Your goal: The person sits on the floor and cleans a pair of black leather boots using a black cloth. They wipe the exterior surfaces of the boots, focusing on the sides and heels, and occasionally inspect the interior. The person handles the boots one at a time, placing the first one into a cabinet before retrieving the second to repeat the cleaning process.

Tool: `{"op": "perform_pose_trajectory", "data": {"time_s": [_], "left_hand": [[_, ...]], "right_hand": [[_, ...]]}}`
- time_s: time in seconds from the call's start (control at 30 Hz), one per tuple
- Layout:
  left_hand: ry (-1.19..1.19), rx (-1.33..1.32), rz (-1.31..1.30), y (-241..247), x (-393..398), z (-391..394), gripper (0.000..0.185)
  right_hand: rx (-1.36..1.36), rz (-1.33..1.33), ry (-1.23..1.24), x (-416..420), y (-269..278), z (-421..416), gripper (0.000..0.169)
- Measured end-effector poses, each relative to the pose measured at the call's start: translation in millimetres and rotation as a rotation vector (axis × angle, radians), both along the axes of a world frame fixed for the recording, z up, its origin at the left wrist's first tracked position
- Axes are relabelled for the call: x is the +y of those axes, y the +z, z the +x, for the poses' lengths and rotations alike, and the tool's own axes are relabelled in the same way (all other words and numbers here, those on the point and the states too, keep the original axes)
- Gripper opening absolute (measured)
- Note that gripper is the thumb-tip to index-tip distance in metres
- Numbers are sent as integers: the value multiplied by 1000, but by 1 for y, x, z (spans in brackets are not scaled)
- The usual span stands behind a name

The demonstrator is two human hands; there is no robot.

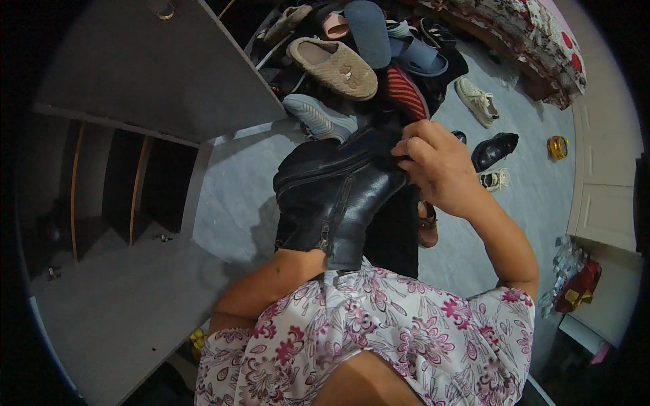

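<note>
A black leather ankle boot with a side zipper is in front of my torso, its shaft towards me and its sole edge turned away. My left forearm reaches the boot's shaft, and the left hand is hidden inside or behind it. My right hand is at the toe end, its fingers curled inward. Dark material beside those fingertips is too dim to name. Whether the fingers grip it or the boot's edge is unclear.
Piled beyond the boot are a beige slipper, a grey sneaker, blue slides and a red-striped shoe. Several shoes, including a white sneaker, lie right on the floor. A grey cabinet with compartments stands left.
</note>
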State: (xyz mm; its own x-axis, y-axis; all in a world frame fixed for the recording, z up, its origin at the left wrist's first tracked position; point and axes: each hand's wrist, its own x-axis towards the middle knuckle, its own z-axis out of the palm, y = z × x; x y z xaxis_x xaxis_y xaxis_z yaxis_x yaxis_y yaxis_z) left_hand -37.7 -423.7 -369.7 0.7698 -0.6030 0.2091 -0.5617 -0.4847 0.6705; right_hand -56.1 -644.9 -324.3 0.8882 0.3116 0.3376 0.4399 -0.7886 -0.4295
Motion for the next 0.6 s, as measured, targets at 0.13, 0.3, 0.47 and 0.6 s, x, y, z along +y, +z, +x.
{"op": "perform_pose_trajectory", "data": {"time_s": [0.13, 0.3, 0.47, 0.6], "left_hand": [[-18, -3, 23, 0, 1, 0, 21], [-17, -21, 51, 0, 1, -2, 21], [-29, -51, 65, -3, -2, 0, 22], [-19, -97, 88, -4, -2, -1, 22]], "right_hand": [[42, 50, -108, -18, -6, -15, 26], [0, 68, -144, -18, -10, -12, 25], [8, 2, -71, -5, -6, 6, 25], [40, -13, 69, 7, -2, 21, 26]]}}
